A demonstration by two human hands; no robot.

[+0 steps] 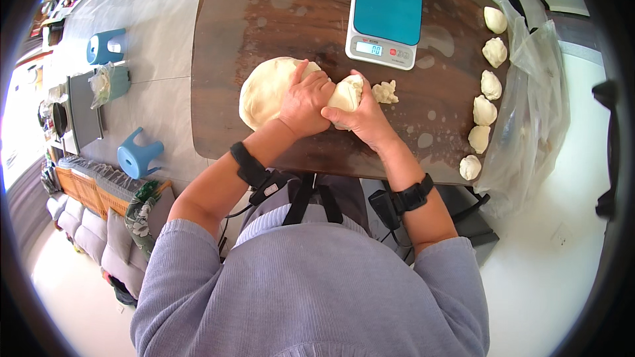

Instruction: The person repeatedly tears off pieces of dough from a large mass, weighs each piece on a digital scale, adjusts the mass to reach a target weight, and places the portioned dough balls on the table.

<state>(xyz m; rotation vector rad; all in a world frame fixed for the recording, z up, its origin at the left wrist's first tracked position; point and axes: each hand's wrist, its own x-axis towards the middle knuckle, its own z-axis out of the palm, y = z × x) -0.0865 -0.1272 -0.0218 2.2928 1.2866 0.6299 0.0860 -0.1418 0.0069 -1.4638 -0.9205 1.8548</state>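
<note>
My left hand presses on the right side of a large, smooth mass of pale dough lying on the dark wooden table. My right hand grips a smaller lump of dough, thumb on the near side and fingers behind it. The two hands meet at this lump, so whether it is still joined to the large mass is hidden. Just right of my right hand lies a small ragged scrap of dough. Beyond it stands a digital kitchen scale with a bare teal top and a lit display.
Several dough pieces form a row along the right edge of the table. Crumpled clear plastic sheeting hangs over that edge. Blue plastic stools and a lined bin stand on the floor to the left.
</note>
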